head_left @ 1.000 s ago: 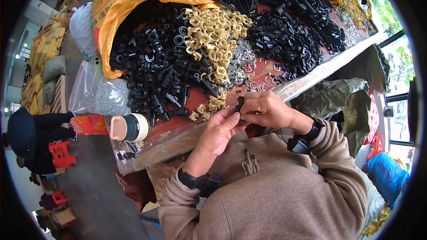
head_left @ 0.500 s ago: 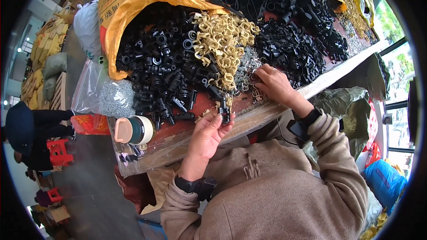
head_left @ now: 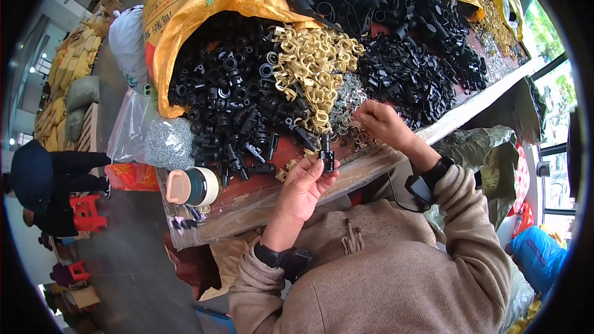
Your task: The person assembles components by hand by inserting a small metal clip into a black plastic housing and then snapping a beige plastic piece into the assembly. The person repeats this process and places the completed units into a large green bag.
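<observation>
My left hand (head_left: 303,190) pinches a small black plastic fitting (head_left: 327,159) between thumb and fingers, above the front edge of the table. My right hand (head_left: 385,125) is closed in a pinch beside a heap of small silver metal pieces (head_left: 348,100); whatever its fingertips hold is too small to make out. Cream-coloured plastic pieces (head_left: 314,74) form a pile just beyond my left hand. To their left spreads a heap of black plastic fittings (head_left: 232,96). Small flat black parts (head_left: 405,68) are heaped beyond my right hand.
An orange woven sack (head_left: 185,25) opens over the fittings. At the table's left end are a lidded cup (head_left: 197,187) and a clear bag of small screws (head_left: 168,142). The wooden table edge (head_left: 272,201) runs before me. A person in dark clothes (head_left: 59,176) is at far left.
My right hand has lifted slightly off the silver pieces, its fingers drawn together. My left hand still holds the black fitting. The whole view has shifted a little.
</observation>
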Demonstrator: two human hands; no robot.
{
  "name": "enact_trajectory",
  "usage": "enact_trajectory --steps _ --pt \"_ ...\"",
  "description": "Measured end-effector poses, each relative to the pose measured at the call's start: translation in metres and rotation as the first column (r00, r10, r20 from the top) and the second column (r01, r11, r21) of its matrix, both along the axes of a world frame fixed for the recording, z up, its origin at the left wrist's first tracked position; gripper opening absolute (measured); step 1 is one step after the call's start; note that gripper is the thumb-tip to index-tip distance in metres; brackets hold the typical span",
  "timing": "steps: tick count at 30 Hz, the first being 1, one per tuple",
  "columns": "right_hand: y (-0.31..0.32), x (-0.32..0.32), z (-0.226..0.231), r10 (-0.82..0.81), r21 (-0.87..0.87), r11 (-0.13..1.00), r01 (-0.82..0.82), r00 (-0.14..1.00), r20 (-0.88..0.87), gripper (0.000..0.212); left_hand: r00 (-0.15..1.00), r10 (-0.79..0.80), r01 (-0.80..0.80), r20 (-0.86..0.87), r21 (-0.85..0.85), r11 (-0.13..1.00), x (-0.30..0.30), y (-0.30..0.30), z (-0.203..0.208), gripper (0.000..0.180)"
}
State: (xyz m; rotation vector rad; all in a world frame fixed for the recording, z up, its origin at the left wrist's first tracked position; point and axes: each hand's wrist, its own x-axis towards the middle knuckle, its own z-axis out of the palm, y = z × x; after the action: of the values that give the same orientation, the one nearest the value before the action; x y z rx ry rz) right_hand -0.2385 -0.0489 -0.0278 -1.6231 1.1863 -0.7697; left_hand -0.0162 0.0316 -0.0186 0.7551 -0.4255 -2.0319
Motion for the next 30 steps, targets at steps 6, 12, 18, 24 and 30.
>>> enact_trajectory --steps 6,12,18,24,30 --pt "0.023 0.007 0.022 -0.221 0.594 0.747 -0.3 0.731 0.646 0.013 0.999 0.017 -0.018 -0.044 -0.045 0.999 -0.008 -0.002 0.005 0.02" --pt "0.043 0.016 0.022 -0.252 0.669 0.56 -0.489 0.669 0.699 0.014 0.997 0.004 -0.013 -0.075 -0.118 0.993 -0.012 -0.003 0.006 0.019" --pt "0.052 0.025 0.026 -0.246 0.675 0.571 -0.467 0.687 0.683 0.011 0.995 -0.034 0.014 -0.098 -0.201 0.979 -0.013 -0.003 0.006 0.021" --pt "0.07 0.038 0.032 -0.049 0.255 0.959 -0.123 0.815 0.578 0.007 0.996 -0.002 -0.009 -0.09 -0.119 0.993 -0.01 -0.002 0.005 0.02" --pt "0.068 0.03 0.042 0.083 -0.442 0.895 -0.057 0.996 0.041 0.006 0.995 -0.015 0.009 -0.101 -0.058 0.998 -0.012 0.002 0.01 0.019"
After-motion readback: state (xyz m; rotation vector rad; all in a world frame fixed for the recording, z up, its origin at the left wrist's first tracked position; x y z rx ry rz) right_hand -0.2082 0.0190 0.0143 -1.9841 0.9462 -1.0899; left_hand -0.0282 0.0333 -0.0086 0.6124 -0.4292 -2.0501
